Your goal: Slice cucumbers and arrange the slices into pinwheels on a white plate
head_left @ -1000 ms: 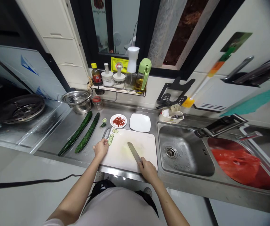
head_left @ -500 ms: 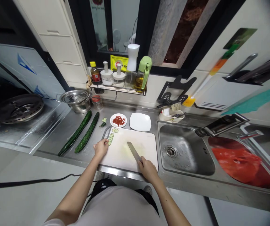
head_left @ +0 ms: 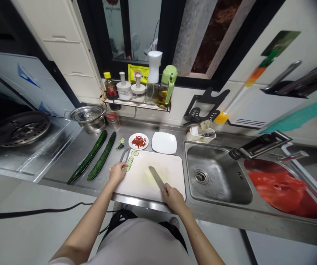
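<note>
A white cutting board (head_left: pixel 161 167) lies on the steel counter in front of me. My right hand (head_left: pixel 173 198) is closed round the handle of a knife (head_left: pixel 157 178), whose blade rests on the board pointing away. My left hand (head_left: pixel 117 172) sits at the board's left edge, its curled fingertips touching a row of cucumber slices (head_left: pixel 130 162). Two whole cucumbers (head_left: pixel 99 156) lie on the counter to the left of the board.
Behind the board stand a small plate of chopped red chilli (head_left: pixel 138 141) and a white square plate (head_left: pixel 164 142). A steel sink (head_left: pixel 216 176) is at the right, with a red basin (head_left: pixel 282 189) beyond. A lidded pot (head_left: pixel 88 117) and a condiment rack (head_left: pixel 139 94) stand at the back.
</note>
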`<state>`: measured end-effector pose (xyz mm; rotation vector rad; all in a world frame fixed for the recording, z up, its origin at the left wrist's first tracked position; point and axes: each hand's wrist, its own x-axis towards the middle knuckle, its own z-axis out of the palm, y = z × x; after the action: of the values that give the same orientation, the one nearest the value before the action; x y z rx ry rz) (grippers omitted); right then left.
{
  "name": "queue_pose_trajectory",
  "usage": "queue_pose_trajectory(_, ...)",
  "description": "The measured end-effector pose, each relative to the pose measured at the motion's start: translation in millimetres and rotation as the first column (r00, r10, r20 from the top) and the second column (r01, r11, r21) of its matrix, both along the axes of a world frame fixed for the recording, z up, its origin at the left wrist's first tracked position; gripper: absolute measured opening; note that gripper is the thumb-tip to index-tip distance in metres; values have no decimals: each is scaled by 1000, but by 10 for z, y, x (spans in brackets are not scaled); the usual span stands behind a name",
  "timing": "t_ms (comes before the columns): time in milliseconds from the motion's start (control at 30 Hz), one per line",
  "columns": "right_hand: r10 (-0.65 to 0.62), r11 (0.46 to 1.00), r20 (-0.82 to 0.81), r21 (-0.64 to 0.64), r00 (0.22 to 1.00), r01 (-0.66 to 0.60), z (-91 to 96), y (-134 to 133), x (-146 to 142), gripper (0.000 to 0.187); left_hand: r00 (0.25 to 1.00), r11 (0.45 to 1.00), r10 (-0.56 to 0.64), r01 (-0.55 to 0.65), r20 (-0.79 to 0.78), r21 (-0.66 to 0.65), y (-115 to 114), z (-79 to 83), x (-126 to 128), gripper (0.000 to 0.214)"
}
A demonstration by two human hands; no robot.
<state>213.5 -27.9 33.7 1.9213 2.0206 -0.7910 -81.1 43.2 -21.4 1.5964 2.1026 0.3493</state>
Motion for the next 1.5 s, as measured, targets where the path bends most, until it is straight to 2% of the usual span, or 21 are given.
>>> queue_pose_trajectory(233, -29, 1000, -6, 5, 1000, 29, 5, -10, 18, 25, 994, 993, 90, -94, 53, 66, 229, 86, 213, 25)
queue_pose_trajectory(333, -32, 999, -5, 10, 999, 32, 4, -20, 20, 27, 993, 991, 118, -117, -3, 60, 415, 128, 358, 31)
queue_pose_trajectory(500, -37, 999, 23, 0, 999, 37, 10, -23, 1, 28, 987, 996, 80, -74, -136, 42, 657, 144, 510, 35)
queue_pose_trajectory(700, -37, 999, 9, 19, 999, 37, -29, -32, -3, 28, 979, 998, 48, -41, -200, 38, 708, 71, 547, 30)
queue_pose_trajectory(833, -46, 998, 4, 38, 999, 46, -75, -55, 5, 26, 987, 997, 71, -66, -147, 37, 738, 37, 532, 27)
queue_pose_trajectory(967, -39, 998, 1, 48, 999, 39, -85, -57, 8, 24, 994, 997, 75, -72, -85, 31, 785, 83, 538, 20)
queue_pose_trajectory(1100, -48, 998, -4, 40, 999, 48, -63, -50, 3, 24, 997, 996, 76, -76, 5, 38, 740, 179, 609, 17)
queue_pose_trajectory(1200, -50, 997, -10, 54, 999, 51, -64, -51, 1, 25, 991, 997, 73, -76, 115, 24, 597, 205, 710, 17)
queue_pose_trajectory(1367, -61, 997, -5, 44, 998, 61, -64, -69, 32, 25, 964, 998, -7, 23, 264, -57, 245, 111, 914, 17)
queue_pose_trajectory(1500, -58, 998, 4, 29, 998, 58, 14, -101, 86, 25, 964, 993, -40, 67, 263, -94, 86, 55, 1002, 18)
